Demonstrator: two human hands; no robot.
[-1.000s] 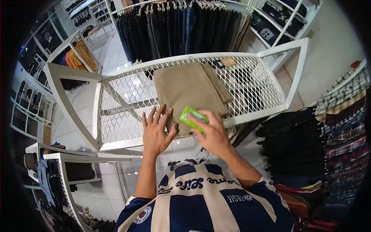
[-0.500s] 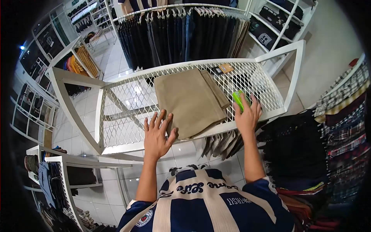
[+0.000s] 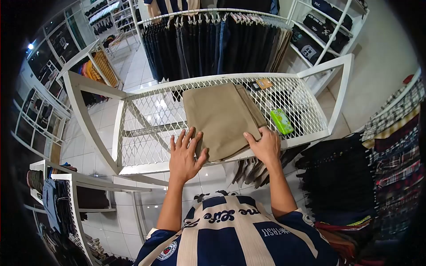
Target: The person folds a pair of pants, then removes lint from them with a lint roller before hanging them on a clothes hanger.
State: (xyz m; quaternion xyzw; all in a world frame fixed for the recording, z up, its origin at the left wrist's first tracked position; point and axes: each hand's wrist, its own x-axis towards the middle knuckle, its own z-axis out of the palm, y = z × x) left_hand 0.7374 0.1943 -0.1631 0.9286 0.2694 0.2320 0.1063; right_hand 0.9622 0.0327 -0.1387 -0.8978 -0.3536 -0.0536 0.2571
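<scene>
Folded khaki trousers (image 3: 219, 119) lie flat on the white mesh shelf (image 3: 146, 146). My left hand (image 3: 185, 157) rests at their near left edge, fingers stretched and spread, the thumb by the cloth. At the near right corner, my right hand (image 3: 266, 145) holds the edge of the fabric, its thumb on top and the other fingers partly hidden over the side. A green tissue packet (image 3: 282, 122) lies on the mesh just right of that hand. Past the trousers' far right corner are an orange-and-black card tag (image 3: 262, 84) and dark tags.
Behind the shelf, dark trousers (image 3: 204, 44) hang on a rail. Plaid and dark clothes (image 3: 395, 146) hang at the right. Beneath the shelf's front edge are more hanging garments (image 3: 248, 170). A white rack with folded clothes (image 3: 100, 66) stands at the far left.
My right hand has let go of the green packet, leaving it on the mesh, and has moved left onto the trousers' near right corner. The left hand stays by their left edge.
</scene>
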